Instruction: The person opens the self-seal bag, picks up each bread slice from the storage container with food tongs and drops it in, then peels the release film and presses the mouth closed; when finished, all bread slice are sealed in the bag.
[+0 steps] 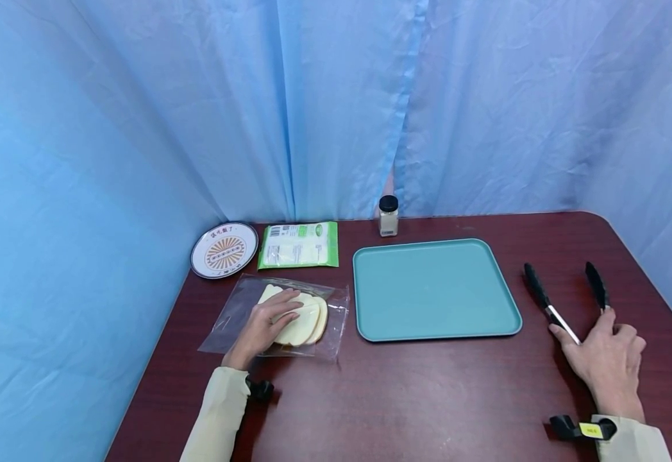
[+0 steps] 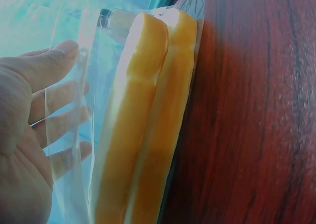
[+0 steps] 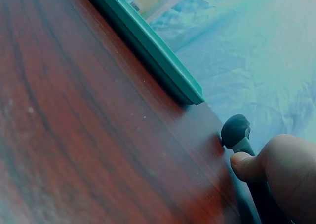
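Note:
My left hand (image 1: 262,327) is over bread slices (image 1: 314,321) lying in a clear plastic bag (image 1: 223,324), its fingers extended and relaxed. In the left wrist view, the same hand (image 2: 24,100) is beside the bread's brown crusts (image 2: 140,115), with clear film crossing its fingers. On the right, my right hand (image 1: 607,362) holds black-tipped metal tongs (image 1: 562,325), thumb at one arm and fingers at the other; the tongs are spread apart. The right wrist view has the right hand's thumb (image 3: 252,168) against the tongs (image 3: 236,129); the other fingers are hidden there.
A teal tray (image 1: 434,292) lies between the hands. Behind it stands a black-capped jar (image 1: 388,221). A green-and-white packet (image 1: 298,246) and a patterned plate (image 1: 224,251) are at the back left. Blue curtains (image 1: 336,109) hang along the table's back and sides.

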{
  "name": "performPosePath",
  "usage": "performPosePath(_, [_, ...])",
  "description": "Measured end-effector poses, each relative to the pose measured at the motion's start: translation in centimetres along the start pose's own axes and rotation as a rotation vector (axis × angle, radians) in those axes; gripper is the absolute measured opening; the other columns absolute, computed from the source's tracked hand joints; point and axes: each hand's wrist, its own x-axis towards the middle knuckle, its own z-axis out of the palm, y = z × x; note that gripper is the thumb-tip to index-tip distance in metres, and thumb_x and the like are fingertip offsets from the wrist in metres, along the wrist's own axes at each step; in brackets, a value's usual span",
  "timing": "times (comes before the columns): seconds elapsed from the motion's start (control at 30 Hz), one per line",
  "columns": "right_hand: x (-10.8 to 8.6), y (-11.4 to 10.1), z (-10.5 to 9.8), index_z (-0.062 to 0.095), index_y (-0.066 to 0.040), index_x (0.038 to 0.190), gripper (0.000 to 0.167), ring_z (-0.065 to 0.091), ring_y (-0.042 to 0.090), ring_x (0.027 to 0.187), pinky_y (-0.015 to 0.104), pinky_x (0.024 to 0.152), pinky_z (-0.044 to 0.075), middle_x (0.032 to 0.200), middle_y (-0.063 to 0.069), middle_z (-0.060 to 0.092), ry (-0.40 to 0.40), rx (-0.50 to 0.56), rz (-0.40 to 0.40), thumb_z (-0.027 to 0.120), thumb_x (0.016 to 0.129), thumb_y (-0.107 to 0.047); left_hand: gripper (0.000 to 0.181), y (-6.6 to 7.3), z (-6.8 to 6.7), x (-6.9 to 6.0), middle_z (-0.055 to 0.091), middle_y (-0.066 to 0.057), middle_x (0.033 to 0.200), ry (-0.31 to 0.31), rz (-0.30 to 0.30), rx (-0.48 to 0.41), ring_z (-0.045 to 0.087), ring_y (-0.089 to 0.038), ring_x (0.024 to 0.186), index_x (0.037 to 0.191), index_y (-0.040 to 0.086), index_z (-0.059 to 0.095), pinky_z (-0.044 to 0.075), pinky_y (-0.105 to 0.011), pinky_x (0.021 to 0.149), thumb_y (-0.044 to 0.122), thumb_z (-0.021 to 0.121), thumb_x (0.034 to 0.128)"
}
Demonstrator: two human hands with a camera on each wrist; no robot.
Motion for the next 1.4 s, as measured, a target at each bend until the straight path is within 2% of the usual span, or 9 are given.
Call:
performPosePath(0.23, [0.1, 0.1, -0.2, 0.011, 0.024, 0.145, 0.112, 0.033, 0.066, 0.093, 0.064, 0.070, 0.036, 0.116, 0.058, 0.029, -0.026, -0.062, 0.002, 0.054, 0.092, -0.065, 0.025, 0.0, 0.0, 0.1, 0.068, -0.016, 0.132, -0.008, -0.002, 0.012, 0.058, -0.037, 0.132, 0.115, 0.006, 0.076, 0.047, -0.057, 0.108, 0.007, 0.072, 0.0897])
performPosePath(0.4, [0.2, 0.1, -0.5, 0.008, 0.021, 0.147, 0.114, 0.035, 0.067, 0.093, 0.066, 0.067, 0.038, 0.117, 0.058, 0.030, -0.042, -0.087, 0.012, 0.055, 0.091, -0.067, 0.026, -0.1, 0.1, 0.1, 0.068, -0.015, 0.133, -0.009, -0.013, 0.012, 0.058, -0.036, 0.133, 0.115, 0.006, 0.076, 0.046, -0.057, 0.109, 0.007, 0.072, 0.0899])
performPosePath(0.53, [-0.1, -0.2, -0.7, -0.001, 0.015, 0.152, 0.118, 0.033, 0.070, 0.103, 0.073, 0.076, 0.035, 0.129, 0.058, 0.024, -0.052, -0.065, 0.042, 0.053, 0.090, -0.069, 0.026, 0.0, 0.2, 0.1, 0.068, -0.017, 0.132, -0.006, -0.009, 0.010, 0.058, -0.038, 0.132, 0.115, 0.005, 0.076, 0.046, -0.058, 0.109, 0.007, 0.072, 0.0895])
performPosePath(0.7, [-0.5, -1.3, -0.8, -0.007, 0.010, 0.155, 0.117, 0.022, 0.072, 0.123, 0.081, 0.092, 0.023, 0.145, 0.052, 0.011, -0.037, -0.028, 0.093, 0.050, 0.091, -0.070, 0.026, 0.1, 0.3, 0.1, 0.068, -0.017, 0.131, 0.002, 0.006, 0.019, 0.059, -0.037, 0.131, 0.115, 0.005, 0.076, 0.046, -0.058, 0.107, 0.006, 0.073, 0.0886])
performPosePath(0.87, [-1.2, -2.7, -1.0, -0.001, 0.010, 0.155, 0.112, 0.017, 0.074, 0.122, 0.084, 0.086, 0.017, 0.147, 0.051, 0.008, -0.012, 0.021, -0.007, 0.051, 0.092, -0.068, 0.027, 0.0, 0.4, 0.0, 0.069, -0.017, 0.130, 0.011, 0.019, 0.029, 0.060, -0.038, 0.129, 0.115, 0.005, 0.076, 0.047, -0.058, 0.106, 0.005, 0.074, 0.0876])
performPosePath(1.07, [-2.1, -5.2, -0.8, 0.007, 0.006, 0.156, 0.101, 0.020, 0.070, 0.121, 0.079, 0.084, 0.019, 0.146, 0.047, 0.015, 0.040, 0.017, -0.115, 0.053, 0.095, -0.060, 0.029, -0.1, 0.5, 0.0, 0.068, -0.019, 0.130, 0.010, 0.037, 0.033, 0.060, -0.040, 0.128, 0.115, 0.005, 0.076, 0.047, -0.059, 0.105, 0.004, 0.074, 0.0865])
performPosePath(1.3, [-4.0, -9.2, 1.4, 0.029, 0.003, 0.150, 0.085, 0.030, 0.063, 0.122, 0.075, 0.083, 0.027, 0.141, 0.039, 0.031, 0.139, -0.001, -0.305, 0.068, 0.091, -0.045, 0.029, 0.1, 0.4, 0.0, 0.068, -0.015, 0.132, -0.015, -0.026, 0.052, 0.059, -0.036, 0.132, 0.117, 0.006, 0.075, 0.046, -0.056, 0.109, 0.010, 0.073, 0.0891])
performPosePath(1.4, [-4.7, -10.7, 2.4, 0.035, 0.003, 0.147, 0.083, 0.033, 0.059, 0.121, 0.072, 0.082, 0.029, 0.139, 0.036, 0.035, 0.156, 0.008, -0.386, 0.072, 0.089, -0.041, 0.029, 0.2, 0.4, -0.1, 0.068, -0.013, 0.133, -0.022, -0.036, 0.071, 0.058, -0.035, 0.132, 0.118, 0.007, 0.075, 0.046, -0.056, 0.109, 0.011, 0.074, 0.0891])
